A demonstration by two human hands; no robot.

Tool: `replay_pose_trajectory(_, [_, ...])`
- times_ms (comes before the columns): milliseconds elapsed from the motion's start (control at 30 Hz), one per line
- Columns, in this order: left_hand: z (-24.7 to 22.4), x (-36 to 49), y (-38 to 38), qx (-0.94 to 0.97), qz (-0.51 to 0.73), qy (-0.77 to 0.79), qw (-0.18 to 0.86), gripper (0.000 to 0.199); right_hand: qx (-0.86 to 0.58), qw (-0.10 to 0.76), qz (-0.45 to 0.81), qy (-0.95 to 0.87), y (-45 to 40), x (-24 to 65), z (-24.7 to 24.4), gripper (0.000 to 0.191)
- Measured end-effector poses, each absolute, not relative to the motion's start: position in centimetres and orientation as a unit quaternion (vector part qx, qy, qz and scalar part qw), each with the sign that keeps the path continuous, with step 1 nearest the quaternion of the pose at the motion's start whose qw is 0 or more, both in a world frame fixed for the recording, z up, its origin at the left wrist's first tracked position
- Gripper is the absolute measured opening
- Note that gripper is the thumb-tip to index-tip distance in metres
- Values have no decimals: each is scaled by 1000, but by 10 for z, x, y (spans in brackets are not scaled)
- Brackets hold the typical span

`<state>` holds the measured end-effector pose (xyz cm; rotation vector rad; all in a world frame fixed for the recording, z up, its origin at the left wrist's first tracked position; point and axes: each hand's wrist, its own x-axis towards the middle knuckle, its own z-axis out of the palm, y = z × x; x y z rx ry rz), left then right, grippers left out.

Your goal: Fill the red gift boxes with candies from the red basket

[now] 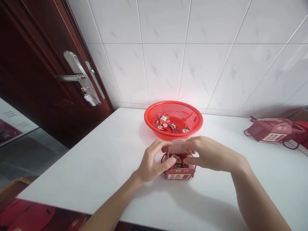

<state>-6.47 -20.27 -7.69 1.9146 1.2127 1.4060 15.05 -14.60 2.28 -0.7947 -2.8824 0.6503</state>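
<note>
A small red candy box [180, 176] with white printed panels stands on the white table, its top open and its back flap raised. Wrapped candies [177, 158] fill the inside, partly covered by my fingers. My left hand [149, 164] grips the box's left upper edge between thumb and fingers. On the opposite side, my right hand [213, 154] holds the right upper edge, its fingertips behind the flap and its thumb over the candies. Thin dark red cord handles show at both sides of the box.
Just behind the box sits a red plastic basket [173, 103] with several wrapped candies [166, 122] in it. Another red box [270, 128] with a cord handle lies at the right, near more red items. A tiled wall [163, 64] backs the table; a dark door [43, 48] stands left.
</note>
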Motion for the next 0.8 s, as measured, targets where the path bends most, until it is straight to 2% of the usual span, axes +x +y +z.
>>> replay_pose_trajectory(133, [-82, -63, -202, 748, 473, 400, 239, 41, -266, 21, 214, -940, -147, 140, 16, 18])
replay_pose_trajectory(233, [-86, -61, -200, 761, 450, 409, 226, 41, -266, 47, 210, -940, -148, 142, 6, 18])
replay_pose_trajectory(300, [-88, -60, -198, 764, 444, 417, 214, 41, -256, 95, 223, -936, -151, 149, -4, 12])
replay_pose_trajectory(467, [-93, -59, -199, 770, 437, 428, 184, 41, -273, 217, 260, -901, -163, 172, -42, 29])
replay_pose_trajectory(567, [-95, -60, -207, 765, 435, 441, 175, 36, -284, 298, 276, -869, -175, 182, -68, 31])
replay_pose_trajectory(800, [-101, -60, -247, 730, 449, 455, 240, 42, -260, 440, 239, -826, -202, 179, -114, 33])
